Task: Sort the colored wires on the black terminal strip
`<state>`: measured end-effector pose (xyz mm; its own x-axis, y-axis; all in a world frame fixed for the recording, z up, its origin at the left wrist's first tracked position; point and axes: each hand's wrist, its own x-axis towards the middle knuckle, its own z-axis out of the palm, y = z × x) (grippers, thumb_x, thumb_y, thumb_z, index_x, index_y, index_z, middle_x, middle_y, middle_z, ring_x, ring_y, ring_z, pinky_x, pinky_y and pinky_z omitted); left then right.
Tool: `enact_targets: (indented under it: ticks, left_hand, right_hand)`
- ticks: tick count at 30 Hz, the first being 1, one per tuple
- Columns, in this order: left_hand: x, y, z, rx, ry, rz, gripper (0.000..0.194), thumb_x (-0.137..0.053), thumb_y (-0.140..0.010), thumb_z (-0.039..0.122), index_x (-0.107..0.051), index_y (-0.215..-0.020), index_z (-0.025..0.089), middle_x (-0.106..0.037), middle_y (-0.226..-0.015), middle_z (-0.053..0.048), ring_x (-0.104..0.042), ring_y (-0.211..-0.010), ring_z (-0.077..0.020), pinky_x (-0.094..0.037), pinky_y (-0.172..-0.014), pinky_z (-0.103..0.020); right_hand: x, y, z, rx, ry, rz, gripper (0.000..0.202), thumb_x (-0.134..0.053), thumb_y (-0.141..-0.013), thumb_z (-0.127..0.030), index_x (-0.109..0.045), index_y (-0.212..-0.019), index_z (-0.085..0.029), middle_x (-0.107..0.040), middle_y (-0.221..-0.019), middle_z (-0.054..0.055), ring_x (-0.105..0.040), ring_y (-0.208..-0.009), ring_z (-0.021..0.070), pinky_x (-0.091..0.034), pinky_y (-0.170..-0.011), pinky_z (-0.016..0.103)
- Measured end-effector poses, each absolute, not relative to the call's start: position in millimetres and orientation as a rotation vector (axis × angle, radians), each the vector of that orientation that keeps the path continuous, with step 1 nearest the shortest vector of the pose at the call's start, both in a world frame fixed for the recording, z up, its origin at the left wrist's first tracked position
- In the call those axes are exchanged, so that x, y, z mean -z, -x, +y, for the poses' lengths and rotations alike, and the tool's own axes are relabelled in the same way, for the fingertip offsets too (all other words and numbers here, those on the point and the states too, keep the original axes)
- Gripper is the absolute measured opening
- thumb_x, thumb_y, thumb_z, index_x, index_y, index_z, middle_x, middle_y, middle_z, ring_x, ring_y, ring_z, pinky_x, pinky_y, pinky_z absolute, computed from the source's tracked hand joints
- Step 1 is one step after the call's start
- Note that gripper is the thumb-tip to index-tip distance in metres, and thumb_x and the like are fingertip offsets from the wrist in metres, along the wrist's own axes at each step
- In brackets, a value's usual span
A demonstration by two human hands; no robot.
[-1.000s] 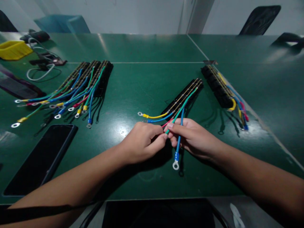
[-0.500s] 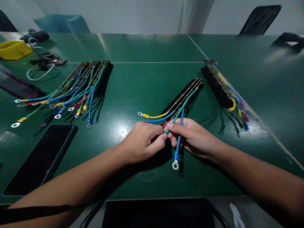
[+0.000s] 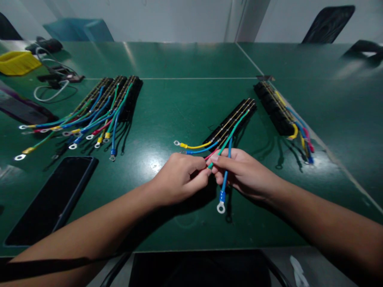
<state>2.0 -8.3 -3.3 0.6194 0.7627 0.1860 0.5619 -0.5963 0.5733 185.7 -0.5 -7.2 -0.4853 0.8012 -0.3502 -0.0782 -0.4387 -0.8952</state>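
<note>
A black terminal block (image 3: 231, 119) with brass strips lies slanted on the table, coloured wires coming off it. My right hand (image 3: 243, 171) pinches its green wire (image 3: 235, 129) between thumb and fingers. My left hand (image 3: 185, 175) is closed on the end of that same green wire, hiding its tip. A red wire (image 3: 212, 154) runs in behind my fingers. The blue wire (image 3: 225, 183) hangs past my right fingers, its ring terminal (image 3: 221, 207) pointing toward me. To the left, a yellow wire (image 3: 197, 146) and another blue wire (image 3: 202, 150) stick out free.
Several similar wired blocks (image 3: 128, 99) lie side by side at left; another block (image 3: 273, 109) is at right. A phone (image 3: 50, 199) lies by my left forearm. Behind are a yellow bin (image 3: 18, 63) and a white cable (image 3: 50, 97). The table's front edge (image 3: 194, 251) is close.
</note>
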Motion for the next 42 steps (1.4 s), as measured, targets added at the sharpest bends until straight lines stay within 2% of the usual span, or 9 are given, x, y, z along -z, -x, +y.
enact_targets:
  ticks: [6,12,20,27,35,42]
  left_hand:
    - [1.7,-2.0,-9.4,-0.565,-2.347,0.972,0.032,-0.04,-0.092,0.024,-0.062,-0.072,0.013,-0.05,-0.057,0.003,-0.044,-0.052,-0.0076,-0.028,-0.054,-0.022]
    - [5.7,-2.1,-6.8,-0.592,-2.38,1.048,0.03,-0.048,-0.087,0.024,-0.056,-0.061,0.012,-0.043,-0.051,0.005,-0.037,-0.047,-0.006,-0.024,-0.05,-0.022]
    - [1.8,-1.8,-9.0,-0.619,-2.366,0.949,0.03,-0.039,-0.092,0.022,-0.061,-0.073,0.013,-0.052,-0.059,0.002,-0.046,-0.054,-0.0081,-0.03,-0.055,-0.022]
    - [7.0,-1.7,-7.1,-0.624,-2.413,1.05,0.029,-0.049,-0.087,0.024,-0.057,-0.062,0.012,-0.044,-0.051,0.005,-0.038,-0.047,-0.0059,-0.024,-0.05,-0.022]
    - [3.4,-2.1,-8.6,-0.607,-2.38,0.97,0.028,-0.042,-0.091,0.021,-0.062,-0.074,0.013,-0.052,-0.058,0.003,-0.045,-0.053,-0.0073,-0.028,-0.054,-0.022]
    - [6.2,-1.9,-8.5,-0.636,-2.412,1.035,0.027,-0.05,-0.086,0.022,-0.055,-0.062,0.012,-0.044,-0.052,0.004,-0.038,-0.049,-0.0058,-0.025,-0.051,-0.022]
  right_hand:
    - [5.5,-185.2,-1.2,-1.964,1.106,-1.174,0.017,-0.066,-0.079,-0.028,-0.057,-0.072,-0.015,-0.056,-0.056,-0.003,-0.05,-0.048,0.007,-0.035,-0.047,0.019]
    - [6.9,-186.5,-0.9,-1.97,1.1,-1.179,0.019,-0.064,-0.081,-0.029,-0.056,-0.071,-0.015,-0.056,-0.058,-0.002,-0.051,-0.049,0.0066,-0.035,-0.046,0.018]
    - [5.3,-185.1,-0.8,-1.967,1.115,-1.16,0.017,-0.068,-0.077,-0.029,-0.058,-0.075,-0.015,-0.055,-0.056,-0.003,-0.05,-0.048,0.0071,-0.035,-0.046,0.019]
    - [8.1,-187.2,-0.9,-1.97,1.098,-1.185,0.019,-0.062,-0.084,-0.03,-0.058,-0.073,-0.015,-0.056,-0.059,-0.002,-0.05,-0.048,0.0066,-0.035,-0.046,0.018]
    - [6.5,-186.3,-0.9,-1.972,1.099,-1.177,0.017,-0.066,-0.08,-0.028,-0.057,-0.073,-0.015,-0.055,-0.057,-0.003,-0.049,-0.048,0.0061,-0.035,-0.046,0.018]
    - [8.1,-186.8,-0.4,-1.971,1.095,-1.18,0.02,-0.061,-0.085,-0.029,-0.056,-0.072,-0.015,-0.056,-0.061,-0.002,-0.051,-0.049,0.0053,-0.036,-0.046,0.017]
